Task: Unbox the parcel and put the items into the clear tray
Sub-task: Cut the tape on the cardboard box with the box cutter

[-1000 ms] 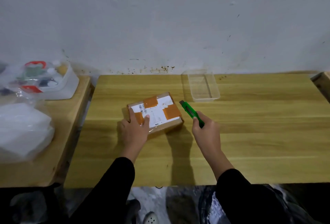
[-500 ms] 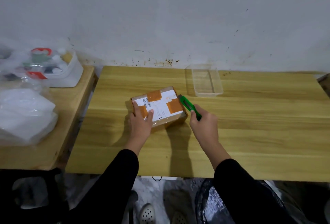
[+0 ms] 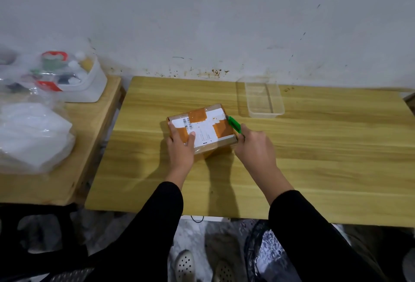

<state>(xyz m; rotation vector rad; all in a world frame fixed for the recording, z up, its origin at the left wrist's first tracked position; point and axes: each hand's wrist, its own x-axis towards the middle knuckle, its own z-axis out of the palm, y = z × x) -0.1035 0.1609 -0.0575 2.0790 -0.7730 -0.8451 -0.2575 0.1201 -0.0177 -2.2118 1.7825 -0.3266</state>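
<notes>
Centrally on the bench [image 3: 314, 158], the left hand [image 3: 180, 147] presses flat, fingers spread, on a small taped cardboard parcel [image 3: 202, 129], likely light and stiff. The right hand [image 3: 254, 149] grips a green cutter [image 3: 234, 124] at its right edge. A clear tray [image 3: 280, 113] waits behind.

Green cutter [image 3: 234, 124] against taped parcel [image 3: 202, 129]
</notes>
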